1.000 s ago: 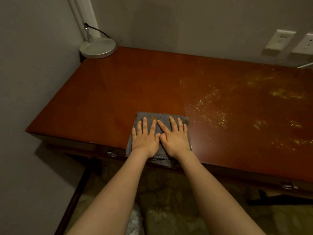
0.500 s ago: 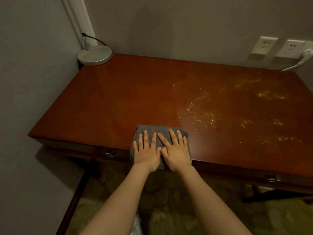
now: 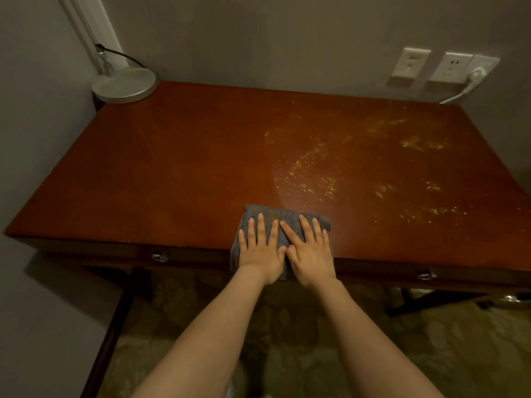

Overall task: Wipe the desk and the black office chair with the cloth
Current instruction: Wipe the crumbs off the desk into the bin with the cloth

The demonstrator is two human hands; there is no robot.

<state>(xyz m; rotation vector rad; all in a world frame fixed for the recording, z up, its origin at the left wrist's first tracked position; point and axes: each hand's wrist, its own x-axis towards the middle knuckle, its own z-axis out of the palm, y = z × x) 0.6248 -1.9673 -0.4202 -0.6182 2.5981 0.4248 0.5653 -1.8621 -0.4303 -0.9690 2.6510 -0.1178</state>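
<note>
A reddish-brown wooden desk (image 3: 178, 173) stands in the corner, and yellow crumbs (image 3: 313, 173) are scattered over its right half. A folded grey cloth (image 3: 275, 215) lies at the front edge near the middle, with its near end hanging over the edge. My left hand (image 3: 260, 251) and my right hand (image 3: 309, 251) lie side by side on the cloth, palms flat and fingers spread, pressing it down without gripping it. The chair's seat is out of view.
A round silver lamp base (image 3: 125, 84) with a black cable sits at the far left corner. Wall sockets (image 3: 451, 67) with a white plug are at the back right. Drawer pulls (image 3: 160, 257) mark the desk's front. A dark leg and chrome part (image 3: 514, 298) show low on the right.
Both hands and the cloth have slid a little toward the desk's front edge. The view has pulled back and shows more of the desk's right side.
</note>
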